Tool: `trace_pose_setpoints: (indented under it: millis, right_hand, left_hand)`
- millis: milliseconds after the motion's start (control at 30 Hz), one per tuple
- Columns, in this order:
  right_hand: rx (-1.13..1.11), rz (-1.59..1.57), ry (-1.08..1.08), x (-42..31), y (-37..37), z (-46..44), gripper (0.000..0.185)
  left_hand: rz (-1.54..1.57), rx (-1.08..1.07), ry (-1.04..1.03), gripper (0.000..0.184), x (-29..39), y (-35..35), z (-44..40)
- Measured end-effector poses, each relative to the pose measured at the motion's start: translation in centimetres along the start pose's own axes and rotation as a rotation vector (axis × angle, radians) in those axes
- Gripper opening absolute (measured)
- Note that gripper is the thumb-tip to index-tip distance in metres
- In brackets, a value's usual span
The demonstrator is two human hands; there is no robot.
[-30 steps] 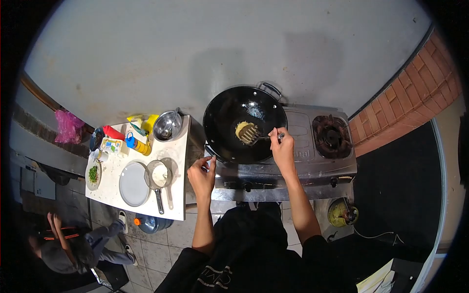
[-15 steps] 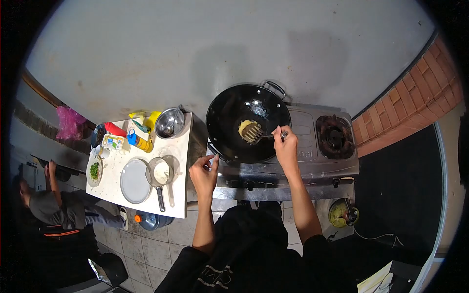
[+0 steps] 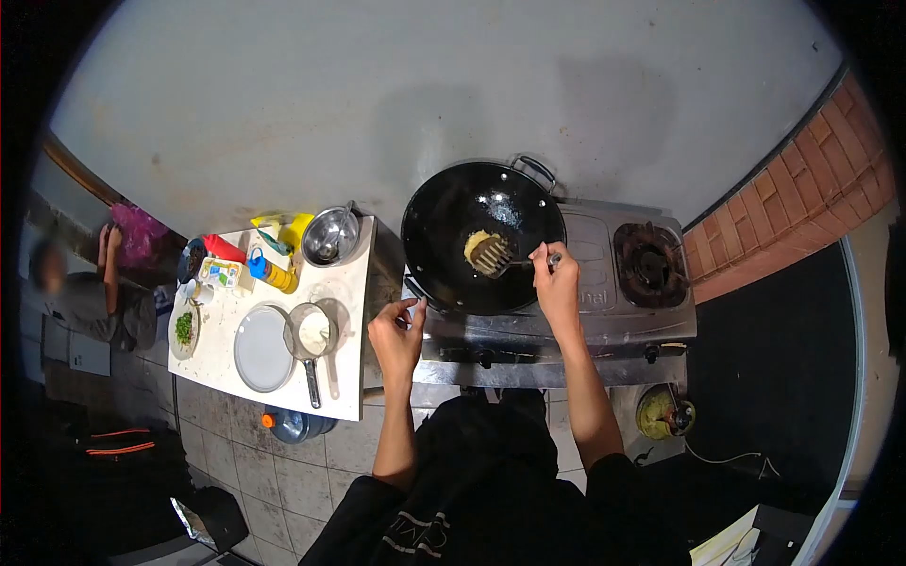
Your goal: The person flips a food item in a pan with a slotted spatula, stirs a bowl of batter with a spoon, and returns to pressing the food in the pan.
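A black wok (image 3: 444,212) rests on the left side of the gas stove. In its bottom lies a small yellowish piece of food (image 3: 475,247), partly covered by the slotted head of a metal spatula (image 3: 492,255). My right hand (image 3: 557,278) is closed around the spatula's handle at the wok's right rim. At the wok's lower left, my left hand (image 3: 396,335) is closed, with thumb and fingertips pinched at the near side handle (image 3: 413,287).
The stove's bare right burner (image 3: 651,266) sits beside the wok. On the white table (image 3: 344,377) at left are a grey plate (image 3: 263,349), a saucepan (image 3: 310,330), a steel bowl (image 3: 330,236), bottles and chopped greens (image 3: 184,328). Another person (image 3: 85,292) is at far left.
The other person has moved up and back, with hands now at the pink plastic bag. My hands, the spatula and the food stay nearly in place; the view shifts slightly.
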State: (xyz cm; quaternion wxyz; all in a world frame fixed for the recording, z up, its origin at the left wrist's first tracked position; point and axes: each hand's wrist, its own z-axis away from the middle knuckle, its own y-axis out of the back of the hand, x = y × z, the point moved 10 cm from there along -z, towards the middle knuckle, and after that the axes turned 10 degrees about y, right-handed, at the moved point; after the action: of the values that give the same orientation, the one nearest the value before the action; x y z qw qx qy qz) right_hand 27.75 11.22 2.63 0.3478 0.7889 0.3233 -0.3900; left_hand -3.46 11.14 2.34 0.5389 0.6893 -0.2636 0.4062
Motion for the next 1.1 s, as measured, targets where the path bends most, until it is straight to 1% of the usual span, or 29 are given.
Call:
trace_pose_setpoints:
  millis: [167,233,433,567,633,1067,1100]
  right_hand:
    - [0.003,-0.003,-0.004,0.08,-0.09,0.00,0.022]
    - [0.019,0.017,0.090,-0.14,-0.14,-0.12,0.029]
    - [0.014,0.034,0.100,0.16,-0.02,0.00,0.030]
    - [-0.007,0.017,0.062,0.58,-0.20,0.02,0.029]
    - [0.019,-0.019,0.014,0.37,0.02,0.02,0.021]
    - [-0.002,-0.012,-0.006,0.51,0.02,-0.34,0.021]
    - [0.002,0.019,0.020,0.21,0.13,-0.41,0.021]
  left_hand:
    - [-0.002,0.006,-0.027,0.024,0.14,0.06,-0.01]
    - [-0.007,0.000,-0.017,0.023,0.25,0.05,0.02]
    - [0.000,0.007,-0.014,0.025,0.11,0.04,0.04]
    - [-0.001,0.016,-0.020,0.025,0.11,0.06,0.03]
    - [0.011,0.017,-0.025,0.025,0.25,0.11,0.08]
    - [0.003,0.023,-0.032,0.027,0.24,-0.04,0.05]
    - [0.003,0.024,-0.037,0.027,0.25,-0.05,0.07]
